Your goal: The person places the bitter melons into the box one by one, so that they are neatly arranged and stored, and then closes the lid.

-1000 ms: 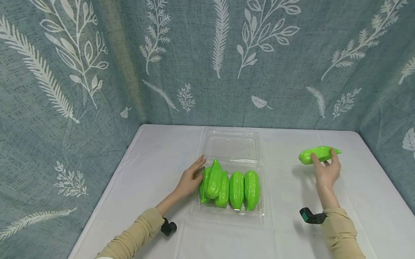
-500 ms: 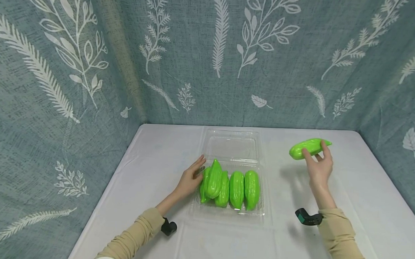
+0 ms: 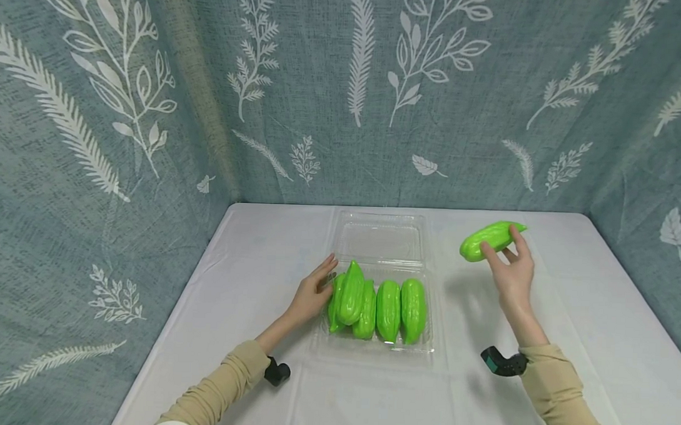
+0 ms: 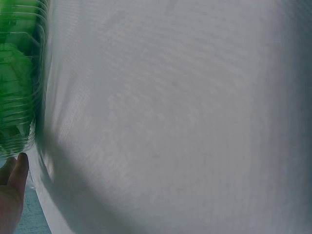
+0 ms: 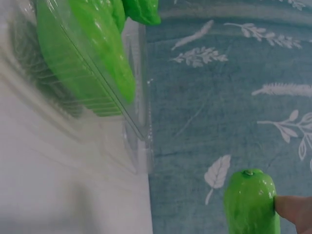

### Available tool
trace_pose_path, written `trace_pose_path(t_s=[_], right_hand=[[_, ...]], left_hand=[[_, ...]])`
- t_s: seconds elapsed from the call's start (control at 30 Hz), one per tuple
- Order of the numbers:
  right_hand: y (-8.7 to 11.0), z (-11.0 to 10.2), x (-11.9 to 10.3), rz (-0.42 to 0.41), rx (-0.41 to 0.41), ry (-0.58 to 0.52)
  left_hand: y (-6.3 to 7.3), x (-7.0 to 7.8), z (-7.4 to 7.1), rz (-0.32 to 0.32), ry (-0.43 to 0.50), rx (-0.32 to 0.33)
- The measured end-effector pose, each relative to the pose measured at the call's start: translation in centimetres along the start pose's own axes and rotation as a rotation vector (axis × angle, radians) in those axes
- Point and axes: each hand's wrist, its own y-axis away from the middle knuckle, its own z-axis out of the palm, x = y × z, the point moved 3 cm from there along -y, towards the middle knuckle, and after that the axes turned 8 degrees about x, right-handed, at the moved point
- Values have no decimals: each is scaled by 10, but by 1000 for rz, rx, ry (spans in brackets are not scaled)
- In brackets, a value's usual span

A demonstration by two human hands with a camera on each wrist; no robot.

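My right hand (image 3: 515, 275) holds a glossy green bitter melon (image 3: 490, 241) in the air to the right of the container, pinched between thumb and fingers, its pointed tip toward the right. In the right wrist view, the melon's blunt end (image 5: 251, 204) shows beside the thumb. Several more bitter melons (image 3: 413, 312) lie in a clear plastic clamshell container (image 3: 426, 350); one at the left lies on top of others. My left hand (image 3: 309, 299) rests at the container's left edge with its fingers extended. In the left wrist view, fingertips (image 4: 22, 163) appear close to the container's ribbed wall (image 4: 36, 105).
The container's clear lid (image 3: 381, 239) lies folded back behind it on the white-covered table (image 3: 368, 401). A blue-green curtain (image 3: 322, 80) with white leaf prints stands behind the table and along its sides.
My right hand has carried the bitter melon left and somewhat farther back, toward the container. The left hand and the melons in the container have stayed in place.
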Motion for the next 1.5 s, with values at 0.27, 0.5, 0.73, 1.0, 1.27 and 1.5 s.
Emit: trace_pose_path(t_s=[0.27,0.5,0.73,1.0,1.27,1.5], right_hand=[[8,5,-4,-37,-67,7],[17,9,-9,-66,-142,21],[24,14,-12,-125,-244,79],[32,19,-18,-204,-355,90],[41,26,-19,-251,-475,111],[49,35,-17,-279,-596,121]], left_hand=[[1,-1,0,94,21,18],[0,-11,0,159,34,24],[0,1,0,7,-17,5],[1,5,0,14,-7,9],[1,5,0,-5,-7,2],[2,4,0,4,-8,5]])
